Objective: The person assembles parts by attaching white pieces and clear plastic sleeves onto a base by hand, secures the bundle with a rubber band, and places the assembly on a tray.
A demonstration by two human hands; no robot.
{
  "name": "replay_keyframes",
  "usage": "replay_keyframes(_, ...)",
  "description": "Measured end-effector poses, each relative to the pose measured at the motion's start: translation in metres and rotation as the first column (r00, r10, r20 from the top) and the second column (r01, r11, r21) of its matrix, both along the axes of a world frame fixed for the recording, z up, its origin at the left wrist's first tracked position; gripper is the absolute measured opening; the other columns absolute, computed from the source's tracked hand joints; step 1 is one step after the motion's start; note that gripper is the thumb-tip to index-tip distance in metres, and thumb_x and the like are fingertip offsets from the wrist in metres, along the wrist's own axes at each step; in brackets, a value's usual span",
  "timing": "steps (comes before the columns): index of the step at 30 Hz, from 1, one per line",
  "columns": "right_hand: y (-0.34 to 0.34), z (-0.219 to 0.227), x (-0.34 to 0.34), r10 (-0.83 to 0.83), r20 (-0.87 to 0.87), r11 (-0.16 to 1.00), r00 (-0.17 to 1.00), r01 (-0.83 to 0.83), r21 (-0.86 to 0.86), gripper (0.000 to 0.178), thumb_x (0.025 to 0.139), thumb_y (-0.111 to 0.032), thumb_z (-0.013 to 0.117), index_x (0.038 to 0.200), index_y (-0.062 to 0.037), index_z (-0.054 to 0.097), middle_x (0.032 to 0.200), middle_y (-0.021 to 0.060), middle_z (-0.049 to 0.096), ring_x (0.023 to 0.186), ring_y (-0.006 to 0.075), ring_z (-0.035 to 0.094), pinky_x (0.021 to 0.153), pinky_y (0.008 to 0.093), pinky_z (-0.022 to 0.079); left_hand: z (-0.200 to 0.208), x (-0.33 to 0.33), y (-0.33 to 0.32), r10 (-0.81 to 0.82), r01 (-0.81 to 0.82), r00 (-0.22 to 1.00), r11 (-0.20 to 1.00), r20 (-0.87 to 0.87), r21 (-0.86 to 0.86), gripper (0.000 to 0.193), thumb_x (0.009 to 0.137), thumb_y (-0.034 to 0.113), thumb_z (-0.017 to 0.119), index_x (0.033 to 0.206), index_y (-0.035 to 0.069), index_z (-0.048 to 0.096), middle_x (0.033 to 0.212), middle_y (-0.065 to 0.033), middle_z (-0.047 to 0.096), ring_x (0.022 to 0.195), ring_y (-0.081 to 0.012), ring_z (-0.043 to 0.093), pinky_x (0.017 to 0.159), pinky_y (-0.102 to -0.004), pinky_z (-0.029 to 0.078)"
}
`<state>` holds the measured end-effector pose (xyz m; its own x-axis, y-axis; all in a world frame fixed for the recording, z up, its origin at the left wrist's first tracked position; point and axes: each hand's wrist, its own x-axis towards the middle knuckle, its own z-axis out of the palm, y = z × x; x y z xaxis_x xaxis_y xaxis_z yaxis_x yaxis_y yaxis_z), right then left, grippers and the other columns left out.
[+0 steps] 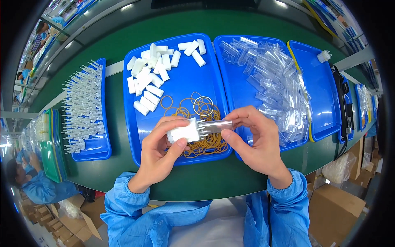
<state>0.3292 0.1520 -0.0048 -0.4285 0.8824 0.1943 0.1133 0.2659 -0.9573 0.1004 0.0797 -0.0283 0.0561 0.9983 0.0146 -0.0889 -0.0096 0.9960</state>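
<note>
My left hand [162, 142] is closed around a white block-shaped piece [184, 131] with several thin white prongs pointing right. In my right hand [255, 136], a clear plastic sleeve [217, 126] is pinched between thumb and fingers. Its left end meets the prong tips; whether they are inside it I cannot tell. Both hands are above a blue tray [138, 154] that holds a heap of tan rubber bands [205, 146], a pale ring [203, 106] and white foam-like blocks [149, 76].
Clear sleeves pile up in a second blue tray [240, 88] on the right. Beyond it lies another blue tray [323, 103] with a small white pronged piece [324, 56]. Far left, a blue tray [105, 127] holds many white pronged pieces [84, 103]. A co-worker in blue [45, 187] sits at left.
</note>
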Motion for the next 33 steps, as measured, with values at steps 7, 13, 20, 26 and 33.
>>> replay_keyframes(7, -0.004, 0.002, -0.003, 0.044, -0.001, 0.997, 0.999, -0.044, 0.063, 0.023, 0.083, -0.003, 0.075, 0.103, 0.0019, 0.067, 0.091, 0.0134, 0.072, 0.083, 0.02, 0.072, 0.075, 0.0299, 0.056, 0.001, 0.002, 0.001, 0.016, -0.015, 1.0, 0.999, 0.019, -0.03, 0.035, 0.094, 0.002, 0.063, 0.129, 0.001, 0.058, 0.13, -0.0127, 0.051, 0.114, -0.0214, 0.059, 0.083, -0.0291, 0.06)
replay_keyframes(13, -0.007, 0.0, -0.004, 0.044, -0.009, 0.991, 0.999, -0.042, 0.124, 0.024, 0.081, -0.002, 0.076, 0.103, 0.0009, 0.068, 0.092, 0.0143, 0.072, 0.082, 0.0234, 0.072, 0.072, 0.031, 0.056, 0.0, 0.003, 0.0, 0.033, -0.034, 0.997, 0.999, -0.069, -0.008, 0.035, 0.09, 0.001, 0.07, 0.124, 0.0, 0.062, 0.127, -0.0123, 0.053, 0.112, -0.0199, 0.061, 0.084, -0.0282, 0.059)
replay_keyframes(20, -0.009, -0.003, -0.006, 0.031, 0.014, 0.981, 0.999, -0.033, 0.191, 0.026, 0.078, -0.001, 0.078, 0.102, 0.0003, 0.069, 0.089, 0.0141, 0.071, 0.076, 0.0252, 0.069, 0.065, 0.0326, 0.053, 0.001, 0.002, -0.001, 0.07, -0.072, 0.995, 0.997, -0.078, -0.03, 0.03, 0.09, 0.002, 0.07, 0.12, 0.0, 0.064, 0.125, -0.0126, 0.056, 0.11, -0.0196, 0.062, 0.083, -0.0277, 0.059)
replay_keyframes(26, -0.012, -0.006, -0.009, -0.007, -0.043, 0.981, 0.999, 0.016, 0.193, 0.026, 0.077, -0.002, 0.08, 0.1, 0.0008, 0.07, 0.09, 0.0139, 0.072, 0.075, 0.0248, 0.068, 0.065, 0.032, 0.052, 0.003, 0.005, -0.001, 0.073, -0.075, 0.992, 0.997, -0.103, -0.015, 0.03, 0.089, 0.002, 0.07, 0.119, 0.0, 0.065, 0.124, -0.0124, 0.057, 0.109, -0.0189, 0.063, 0.082, -0.0269, 0.058)
replay_keyframes(33, -0.01, -0.004, -0.008, 0.002, -0.002, 0.973, 1.0, -0.002, 0.229, 0.026, 0.076, -0.001, 0.08, 0.1, 0.0003, 0.07, 0.089, 0.0135, 0.072, 0.074, 0.0249, 0.068, 0.065, 0.0318, 0.052, 0.001, 0.002, -0.002, 0.096, -0.093, 0.983, 0.995, -0.157, 0.024, 0.03, 0.088, 0.001, 0.071, 0.118, 0.0, 0.066, 0.122, -0.0125, 0.058, 0.105, -0.0181, 0.064, 0.079, -0.0255, 0.057)
